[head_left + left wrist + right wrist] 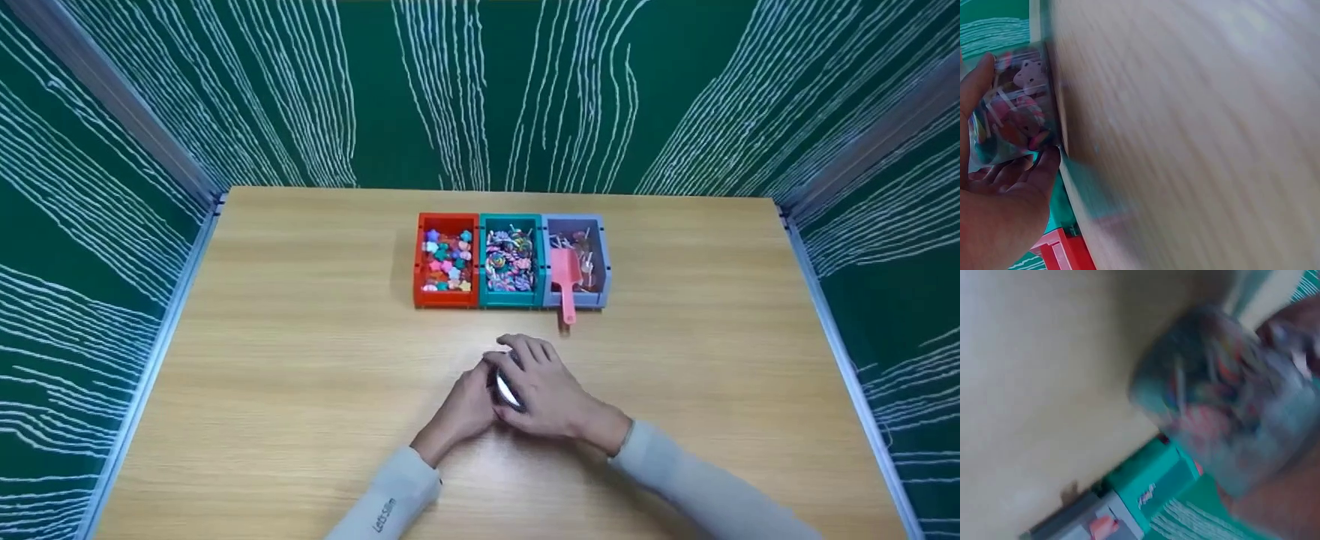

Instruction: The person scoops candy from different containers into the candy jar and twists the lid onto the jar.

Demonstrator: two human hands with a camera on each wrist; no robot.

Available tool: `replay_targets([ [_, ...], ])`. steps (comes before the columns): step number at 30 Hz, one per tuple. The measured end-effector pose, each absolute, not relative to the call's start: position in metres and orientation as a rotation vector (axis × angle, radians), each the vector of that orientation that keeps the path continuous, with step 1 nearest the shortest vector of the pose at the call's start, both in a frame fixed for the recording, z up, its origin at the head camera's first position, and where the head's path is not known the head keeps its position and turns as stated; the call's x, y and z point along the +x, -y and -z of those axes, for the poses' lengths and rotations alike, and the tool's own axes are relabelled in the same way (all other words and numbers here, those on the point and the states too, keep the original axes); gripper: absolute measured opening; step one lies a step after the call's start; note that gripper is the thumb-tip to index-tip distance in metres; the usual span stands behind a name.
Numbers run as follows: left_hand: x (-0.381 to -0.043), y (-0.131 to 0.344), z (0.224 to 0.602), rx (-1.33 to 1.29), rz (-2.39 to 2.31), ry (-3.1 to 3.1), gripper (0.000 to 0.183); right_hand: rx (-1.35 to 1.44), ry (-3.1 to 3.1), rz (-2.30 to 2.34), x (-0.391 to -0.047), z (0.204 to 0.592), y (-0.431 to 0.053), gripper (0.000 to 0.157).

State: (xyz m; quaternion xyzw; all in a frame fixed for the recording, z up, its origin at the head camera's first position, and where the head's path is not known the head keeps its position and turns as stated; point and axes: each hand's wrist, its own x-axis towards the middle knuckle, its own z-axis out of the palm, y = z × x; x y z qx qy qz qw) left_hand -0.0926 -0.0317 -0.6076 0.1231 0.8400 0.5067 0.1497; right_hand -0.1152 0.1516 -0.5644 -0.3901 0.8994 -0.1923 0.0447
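A clear jar (1019, 101) filled with colourful lollipop-shaped and bear-like charms stands on the table. My left hand (466, 405) grips its side, thumb on one side and fingers on the other in the left wrist view. Over the jar's dark-rimmed top (508, 390), which shows a white shine, my right hand (547, 390) curls its fingers. Between them the two hands cover most of the jar in the head view. The right wrist view is blurred, but the jar (1213, 399) and its charms show there beside the right hand.
Beyond the hands, three joined bins stand in a row: red (446, 300) with star-shaped beads, teal (511, 300) with lollipop charms, lavender (604, 289) with more small pieces. A pink scoop (568, 277) lies in the lavender bin, handle over its front edge. Green walls surround the wooden table (300, 337).
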Motion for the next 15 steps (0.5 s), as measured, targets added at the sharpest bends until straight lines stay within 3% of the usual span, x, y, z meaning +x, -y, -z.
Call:
replay_targets([
  [4,-0.093,0.032,0.604,0.282,-1.459,-2.352,0.086,-1.166,-2.495,0.681,-0.121,0.543,-0.166,0.075],
  [7,-0.093,0.031,0.604,0.247,-1.471,-2.329,0.085,-1.151,-2.478,0.628,-0.123,0.533,-0.169,0.080],
  [15,-0.094,0.031,0.604,0.261,-1.454,-2.361,0.086,-1.124,-2.805,0.328,-0.114,0.536,-0.156,0.075],
])
